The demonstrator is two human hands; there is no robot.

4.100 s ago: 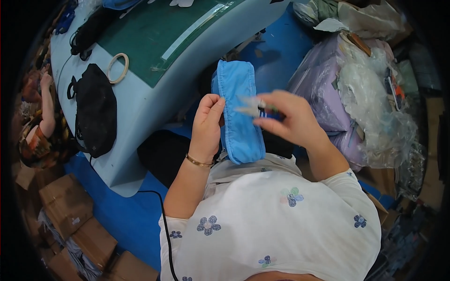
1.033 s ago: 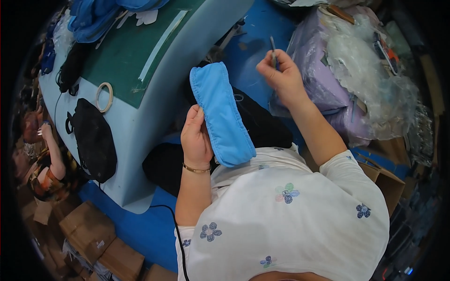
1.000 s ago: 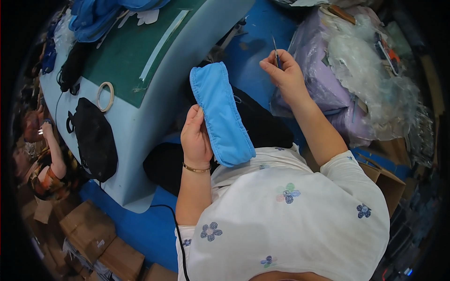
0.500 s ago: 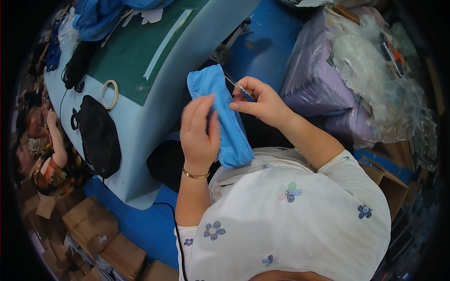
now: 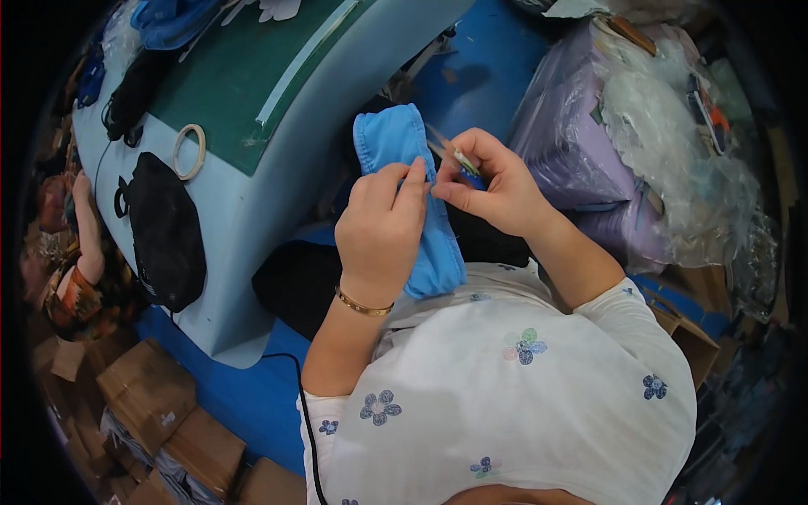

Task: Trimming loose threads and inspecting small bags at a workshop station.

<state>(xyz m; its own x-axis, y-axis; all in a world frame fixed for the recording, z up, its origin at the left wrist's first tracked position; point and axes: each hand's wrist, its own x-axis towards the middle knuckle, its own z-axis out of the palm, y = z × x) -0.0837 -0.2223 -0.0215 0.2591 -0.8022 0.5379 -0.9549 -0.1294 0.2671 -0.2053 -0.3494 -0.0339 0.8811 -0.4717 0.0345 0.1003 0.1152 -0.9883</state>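
Gripping a soft, padded blue fabric piece [image 5: 408, 198], the left hand [image 5: 380, 231] clamps its edge; the right hand [image 5: 492, 181] pinches small thin snips [image 5: 459, 158] beside crinkly clear plastic bags [image 5: 673, 160].

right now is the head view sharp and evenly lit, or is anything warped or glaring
Head view: both hands, left hand and right hand, and the blue fabric piece are sharp and softly lit; the table edge bows near the black rim; clear plastic bags show pale glare.
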